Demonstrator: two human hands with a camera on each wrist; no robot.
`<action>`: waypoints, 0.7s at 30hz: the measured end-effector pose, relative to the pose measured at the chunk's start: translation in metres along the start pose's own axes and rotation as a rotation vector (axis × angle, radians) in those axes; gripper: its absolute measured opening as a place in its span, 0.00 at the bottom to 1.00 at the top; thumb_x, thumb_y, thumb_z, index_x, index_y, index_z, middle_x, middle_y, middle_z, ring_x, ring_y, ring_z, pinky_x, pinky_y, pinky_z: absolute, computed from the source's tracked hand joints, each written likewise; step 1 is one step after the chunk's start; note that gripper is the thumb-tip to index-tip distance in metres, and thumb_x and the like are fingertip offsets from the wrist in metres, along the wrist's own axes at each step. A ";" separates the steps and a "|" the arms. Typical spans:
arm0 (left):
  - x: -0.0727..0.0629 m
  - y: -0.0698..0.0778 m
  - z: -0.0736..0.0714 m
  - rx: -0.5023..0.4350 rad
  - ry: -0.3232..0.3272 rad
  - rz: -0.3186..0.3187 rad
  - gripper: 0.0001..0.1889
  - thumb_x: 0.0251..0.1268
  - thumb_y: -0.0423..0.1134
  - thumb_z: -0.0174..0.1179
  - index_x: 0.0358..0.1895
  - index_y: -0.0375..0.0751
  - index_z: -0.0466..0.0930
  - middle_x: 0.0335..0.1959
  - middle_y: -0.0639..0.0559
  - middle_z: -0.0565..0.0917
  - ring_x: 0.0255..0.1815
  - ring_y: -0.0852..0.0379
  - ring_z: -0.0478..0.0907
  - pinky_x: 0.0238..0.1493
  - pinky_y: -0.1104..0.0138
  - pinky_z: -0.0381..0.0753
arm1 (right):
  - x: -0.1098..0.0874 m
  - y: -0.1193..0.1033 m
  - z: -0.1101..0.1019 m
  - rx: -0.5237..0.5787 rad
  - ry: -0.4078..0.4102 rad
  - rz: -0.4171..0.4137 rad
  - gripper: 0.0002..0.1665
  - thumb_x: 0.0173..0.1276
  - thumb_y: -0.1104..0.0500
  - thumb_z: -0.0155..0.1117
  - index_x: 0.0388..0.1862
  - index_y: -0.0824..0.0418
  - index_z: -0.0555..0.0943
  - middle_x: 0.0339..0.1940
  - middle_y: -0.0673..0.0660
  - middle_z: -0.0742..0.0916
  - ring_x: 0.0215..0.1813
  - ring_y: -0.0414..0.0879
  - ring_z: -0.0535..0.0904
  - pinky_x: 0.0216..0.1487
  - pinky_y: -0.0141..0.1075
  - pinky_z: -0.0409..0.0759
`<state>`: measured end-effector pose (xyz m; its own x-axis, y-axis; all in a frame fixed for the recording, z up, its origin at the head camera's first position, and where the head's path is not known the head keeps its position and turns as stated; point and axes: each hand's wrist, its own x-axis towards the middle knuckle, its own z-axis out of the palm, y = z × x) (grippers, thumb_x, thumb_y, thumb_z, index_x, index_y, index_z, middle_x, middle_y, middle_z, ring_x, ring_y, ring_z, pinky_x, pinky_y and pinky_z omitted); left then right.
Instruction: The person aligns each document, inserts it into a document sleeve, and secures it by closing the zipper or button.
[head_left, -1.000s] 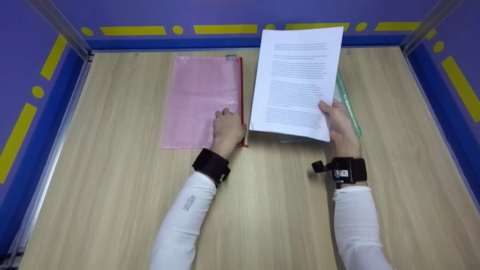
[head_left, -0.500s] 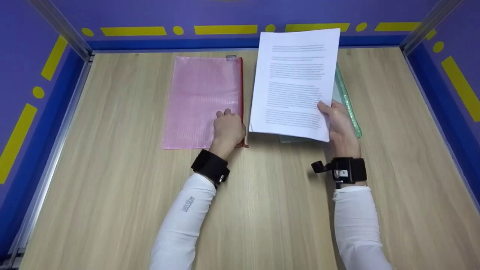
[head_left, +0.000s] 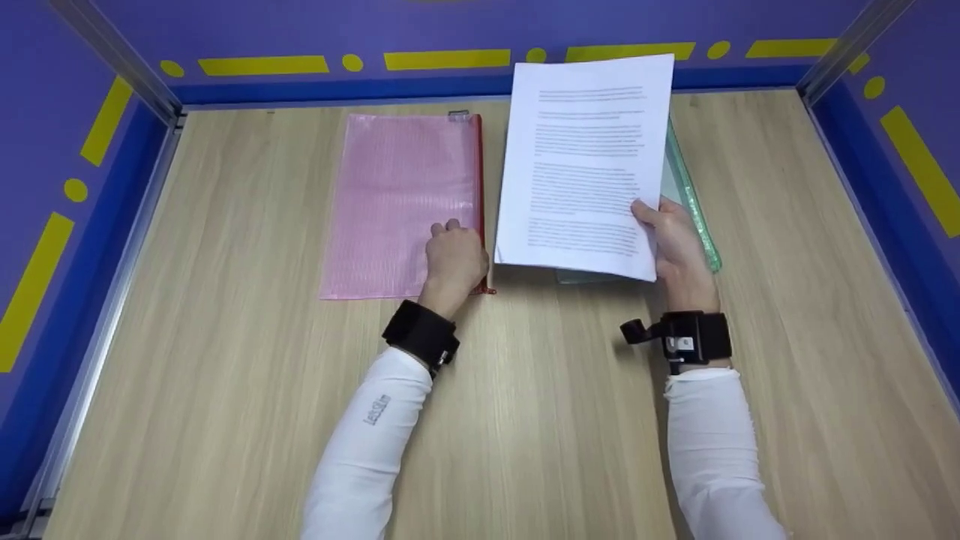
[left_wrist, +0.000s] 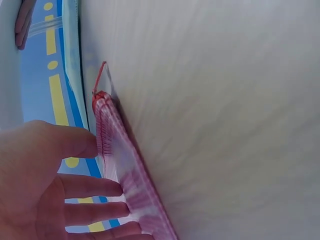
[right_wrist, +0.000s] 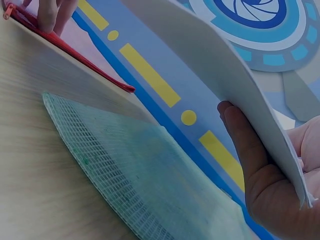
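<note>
A pink translucent zipper pouch [head_left: 397,172] lies flat left of centre, its red zipper [head_left: 480,176] along the right side. My left hand [head_left: 456,259] rests on its lower right corner, with extended fingers [left_wrist: 92,186] touching the pouch and the thumb at the zipper edge. My right hand [head_left: 681,238] holds a stack of printed paper sheets [head_left: 585,165] by the lower right edge, thumb on the front and fingers behind. The sheets are tilted above a green mesh zipper pouch [right_wrist: 125,155], hiding most of it in the head view.
Purple-blue panels [head_left: 300,30] with yellow marks enclose the wooden table [head_left: 240,300] at the back and both sides. Black camera straps [head_left: 421,332] circle both wrists; a small camera [head_left: 634,331] sticks out from the right one.
The paper stack has shifted slightly left with my right hand. My left hand stays at the same corner of the pink pouch. The head view tilts a little.
</note>
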<state>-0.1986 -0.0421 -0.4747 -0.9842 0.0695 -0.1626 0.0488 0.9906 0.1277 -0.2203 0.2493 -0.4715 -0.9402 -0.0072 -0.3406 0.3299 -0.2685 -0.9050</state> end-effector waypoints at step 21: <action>0.000 0.003 0.003 0.023 0.158 0.011 0.10 0.66 0.33 0.56 0.42 0.36 0.87 0.40 0.39 0.88 0.43 0.44 0.83 0.40 0.57 0.87 | 0.001 -0.003 0.001 0.010 -0.005 0.041 0.27 0.78 0.57 0.50 0.72 0.61 0.67 0.52 0.54 0.87 0.52 0.45 0.86 0.46 0.33 0.84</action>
<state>-0.1981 -0.0387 -0.4774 -0.9980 0.0630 -0.0050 0.0621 0.9924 0.1059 -0.2223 0.2492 -0.4684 -0.9263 -0.0232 -0.3761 0.3674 -0.2775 -0.8877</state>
